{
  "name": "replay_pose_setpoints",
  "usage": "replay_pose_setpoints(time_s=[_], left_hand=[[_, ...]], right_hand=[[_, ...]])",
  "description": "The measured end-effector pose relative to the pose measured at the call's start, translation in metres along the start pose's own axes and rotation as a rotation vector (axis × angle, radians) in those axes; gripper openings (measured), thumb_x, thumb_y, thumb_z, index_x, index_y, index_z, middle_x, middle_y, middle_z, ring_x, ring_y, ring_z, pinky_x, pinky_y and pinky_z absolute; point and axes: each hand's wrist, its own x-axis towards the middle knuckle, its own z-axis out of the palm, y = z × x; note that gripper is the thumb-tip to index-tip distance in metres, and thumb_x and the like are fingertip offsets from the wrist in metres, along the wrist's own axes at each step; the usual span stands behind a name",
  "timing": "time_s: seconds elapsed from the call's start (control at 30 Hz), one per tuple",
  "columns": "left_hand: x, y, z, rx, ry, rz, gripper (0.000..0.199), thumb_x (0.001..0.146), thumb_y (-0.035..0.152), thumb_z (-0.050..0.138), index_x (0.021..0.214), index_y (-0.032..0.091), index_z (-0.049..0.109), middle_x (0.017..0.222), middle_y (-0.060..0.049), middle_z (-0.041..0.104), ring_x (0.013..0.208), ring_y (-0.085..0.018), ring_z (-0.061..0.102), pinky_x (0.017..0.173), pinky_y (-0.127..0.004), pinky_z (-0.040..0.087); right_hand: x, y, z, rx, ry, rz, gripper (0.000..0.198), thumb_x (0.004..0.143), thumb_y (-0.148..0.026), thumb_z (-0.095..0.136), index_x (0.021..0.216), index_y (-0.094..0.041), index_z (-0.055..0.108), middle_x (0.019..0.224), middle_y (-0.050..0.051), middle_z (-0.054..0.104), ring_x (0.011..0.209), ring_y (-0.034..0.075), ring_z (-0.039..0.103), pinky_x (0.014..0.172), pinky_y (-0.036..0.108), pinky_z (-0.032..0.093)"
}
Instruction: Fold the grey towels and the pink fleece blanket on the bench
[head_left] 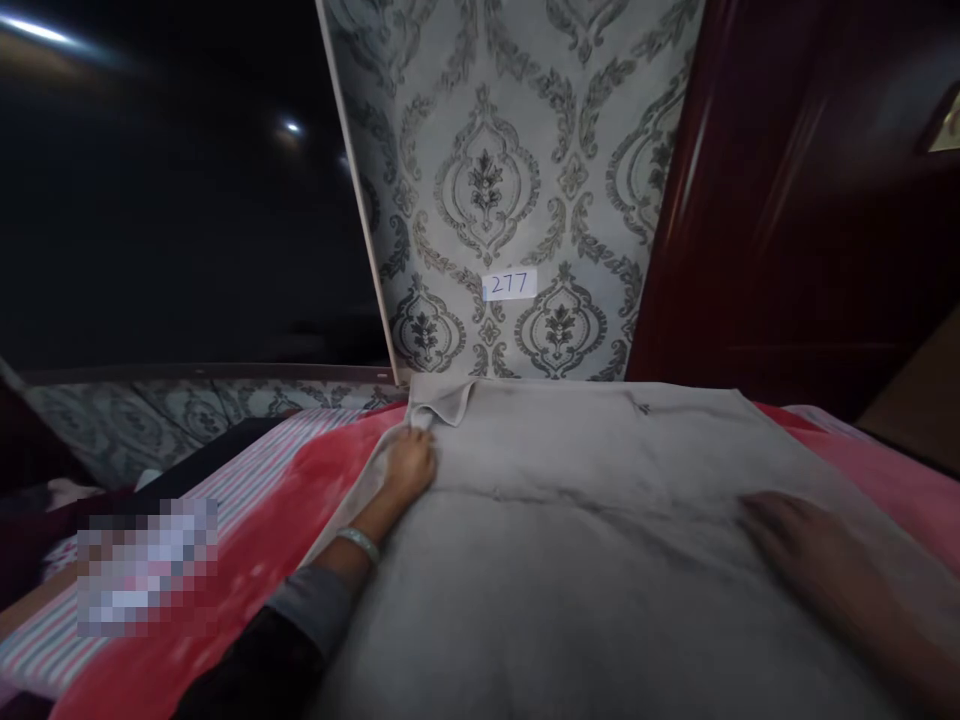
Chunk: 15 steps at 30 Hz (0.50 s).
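Observation:
A large grey cloth (540, 590) is spread out in front of me, with a shallow crease running across it. Its far left corner (450, 402) is turned over in a small fold. Just below that fold, my left hand (411, 465) has its fingers curled on the left edge of the cloth and grips it. A pale bracelet (360, 542) circles the left wrist. My right hand (814, 545), somewhat blurred, is over the right part of the cloth, flat with the fingers reaching left and nothing visible in it.
Under the grey cloth lie a red cloth (300, 500) and a striped one (259, 470). A patterned wall (487, 120) with a paper label (510, 284) reading 277 rises behind. A large dark screen (187, 220) stands left, a dark red door-like panel (787, 200) right.

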Motion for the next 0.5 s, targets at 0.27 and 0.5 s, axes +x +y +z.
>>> replay_pose_setpoints(time_s=[0.27, 0.5], left_hand=[[0.063, 0.038, 0.043, 0.109, -0.104, 0.326, 0.026, 0.089, 0.012, 0.047, 0.088, 0.016, 0.072, 0.090, -0.014, 0.069, 0.106, -0.028, 0.058, 0.094, -0.046, 0.044], [0.097, 0.025, 0.057, 0.130, -0.074, 0.196, 0.054, 0.092, 0.027, 0.047, 0.145, 0.015, 0.050, 0.154, -0.022, 0.042, 0.136, -0.038, 0.043, 0.107, -0.057, 0.037]], right_hand=[[-0.008, -0.018, 0.035, 0.091, 0.009, 0.001, 0.054, 0.087, -0.057, 0.029, 0.101, -0.034, 0.074, 0.117, 0.009, 0.072, 0.107, 0.034, 0.066, 0.090, 0.055, 0.053], [-0.008, -0.013, 0.035, 0.093, 0.050, 0.002, 0.047, 0.086, -0.060, 0.031, 0.099, -0.042, 0.073, 0.116, 0.007, 0.073, 0.105, 0.033, 0.067, 0.087, 0.058, 0.053]])
